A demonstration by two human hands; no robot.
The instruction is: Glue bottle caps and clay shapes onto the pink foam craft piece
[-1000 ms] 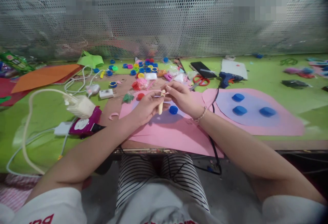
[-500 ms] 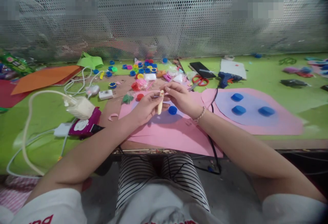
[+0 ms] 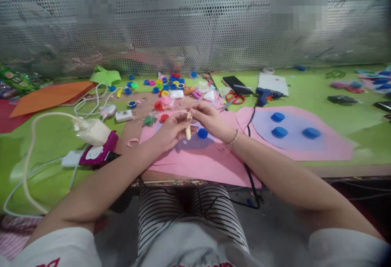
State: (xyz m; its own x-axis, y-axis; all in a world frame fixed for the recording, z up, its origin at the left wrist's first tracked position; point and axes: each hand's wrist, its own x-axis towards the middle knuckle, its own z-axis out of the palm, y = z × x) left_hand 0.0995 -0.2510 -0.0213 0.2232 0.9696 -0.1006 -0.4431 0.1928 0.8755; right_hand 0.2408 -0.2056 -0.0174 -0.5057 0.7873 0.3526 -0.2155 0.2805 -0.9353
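A small cream-coloured stick (image 3: 188, 130) stands near upright between my hands, above a pink sheet (image 3: 201, 164) with a lilac oval on it. My left hand (image 3: 172, 132) is closed round the stick. The fingers of my right hand (image 3: 208, 119) are pinched at the stick's top end; what they hold there is too small to make out. A blue cap (image 3: 203, 133) lies on the lilac oval just below my right hand, and a red cap (image 3: 165, 118) is beyond my left hand.
On the right, a pink sheet (image 3: 339, 149) bears three blue caps. Behind are red-handled scissors (image 3: 234, 98), a black phone (image 3: 237, 85), a blue glue gun (image 3: 266, 95) and scattered coloured caps. At left are a white plug (image 3: 97, 130), a purple socket block (image 3: 99, 153) and cables.
The view has shifted slightly. My right fingers have come down over the top end of the stick, which my left hand still holds.
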